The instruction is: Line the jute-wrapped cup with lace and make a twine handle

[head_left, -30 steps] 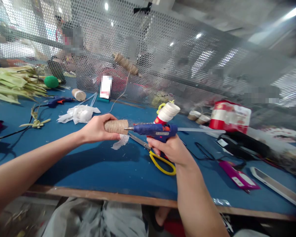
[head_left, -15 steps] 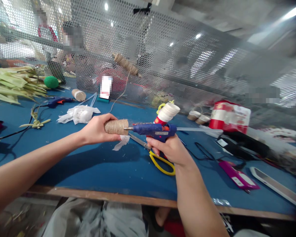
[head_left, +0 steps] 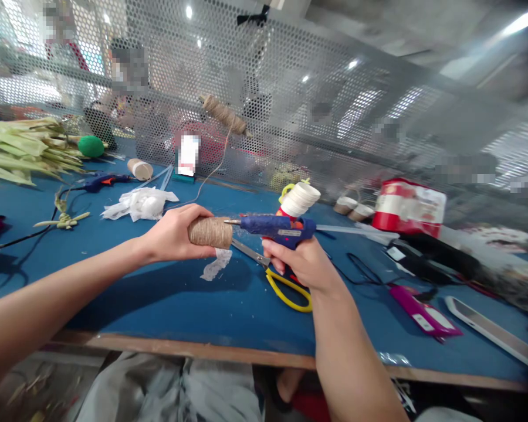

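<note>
My left hand point(head_left: 171, 234) is closed round a small cylinder wrapped in brown twine point(head_left: 211, 232), held level above the blue table point(head_left: 180, 299). My right hand point(head_left: 301, 264) grips a blue glue gun point(head_left: 278, 227) by its handle. The gun's metal nozzle points left and touches the cylinder's right end near its top. A clear glue stick pokes out of the gun's back toward the right. A white scrap of lace point(head_left: 213, 266) hangs under the cylinder.
Yellow-handled scissors point(head_left: 279, 284) lie under my right hand. A white thread spool point(head_left: 299, 200), a red pack point(head_left: 409, 208), pink cards point(head_left: 425, 316), black cables, white cloth point(head_left: 141, 202), a second glue gun point(head_left: 101, 181) and green leaves point(head_left: 22, 149) lie around. A perforated screen with a twine spool point(head_left: 224, 114) stands behind.
The glue gun's nozzle has risen slightly and moved from the lower edge of the cylinder's end to its upper edge. The cylinder shifted a little to the right.
</note>
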Motion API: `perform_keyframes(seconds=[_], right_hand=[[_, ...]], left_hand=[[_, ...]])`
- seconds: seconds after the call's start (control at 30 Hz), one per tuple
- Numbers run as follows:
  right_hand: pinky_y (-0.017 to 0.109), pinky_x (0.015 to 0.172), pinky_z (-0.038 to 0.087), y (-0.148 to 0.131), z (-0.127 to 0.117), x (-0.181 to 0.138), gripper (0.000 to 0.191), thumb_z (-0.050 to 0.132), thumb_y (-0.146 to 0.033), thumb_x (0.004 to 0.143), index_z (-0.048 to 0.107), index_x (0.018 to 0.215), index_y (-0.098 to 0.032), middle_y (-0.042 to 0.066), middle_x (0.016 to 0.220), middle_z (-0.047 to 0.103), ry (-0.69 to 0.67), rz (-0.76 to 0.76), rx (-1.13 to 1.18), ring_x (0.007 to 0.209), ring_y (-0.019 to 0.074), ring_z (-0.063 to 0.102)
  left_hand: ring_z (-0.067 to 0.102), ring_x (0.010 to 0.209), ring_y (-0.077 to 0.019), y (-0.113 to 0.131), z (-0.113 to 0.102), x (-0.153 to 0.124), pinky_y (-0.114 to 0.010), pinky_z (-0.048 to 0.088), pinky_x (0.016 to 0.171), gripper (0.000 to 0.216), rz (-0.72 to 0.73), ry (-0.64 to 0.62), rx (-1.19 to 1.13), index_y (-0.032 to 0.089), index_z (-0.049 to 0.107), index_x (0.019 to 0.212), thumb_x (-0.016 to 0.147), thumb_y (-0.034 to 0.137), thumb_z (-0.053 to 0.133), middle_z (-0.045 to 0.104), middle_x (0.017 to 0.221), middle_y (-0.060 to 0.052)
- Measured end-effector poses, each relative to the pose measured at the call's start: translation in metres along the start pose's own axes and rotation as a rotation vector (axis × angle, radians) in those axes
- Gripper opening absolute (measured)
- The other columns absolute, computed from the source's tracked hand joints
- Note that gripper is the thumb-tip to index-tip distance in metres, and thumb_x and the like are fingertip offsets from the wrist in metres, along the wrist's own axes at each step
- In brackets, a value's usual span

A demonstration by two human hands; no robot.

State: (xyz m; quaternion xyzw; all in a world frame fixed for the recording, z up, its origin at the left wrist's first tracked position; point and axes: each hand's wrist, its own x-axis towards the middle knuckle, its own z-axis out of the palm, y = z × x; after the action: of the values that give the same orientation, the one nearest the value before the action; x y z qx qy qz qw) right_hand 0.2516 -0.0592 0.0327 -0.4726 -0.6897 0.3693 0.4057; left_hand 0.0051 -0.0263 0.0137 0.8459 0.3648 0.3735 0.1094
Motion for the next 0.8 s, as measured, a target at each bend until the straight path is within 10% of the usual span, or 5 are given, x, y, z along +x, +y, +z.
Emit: perform_keyframes(seconds=[0.8], right_hand=[[0.02, 0.041, 0.038, 0.015, -0.014, 0.022, 0.025, 0.069, -0.033, 0.063, 0.061, 0.077, -0.014, -0.003, 0.053, 0.052, 0.128, 0.147, 0.237, 0.047, 0.0076, 0.047]], left_hand=[[0.06, 0.082, -0.0208, -0.004, -0.001, 0.001, -0.034, 0.048, 0.073, 0.051, -0.075, 0.014, -0.019, 0.013, 0.055, 0.098, 0.059, 0.044, 0.067, 0.064, 0.093, -0.009]])
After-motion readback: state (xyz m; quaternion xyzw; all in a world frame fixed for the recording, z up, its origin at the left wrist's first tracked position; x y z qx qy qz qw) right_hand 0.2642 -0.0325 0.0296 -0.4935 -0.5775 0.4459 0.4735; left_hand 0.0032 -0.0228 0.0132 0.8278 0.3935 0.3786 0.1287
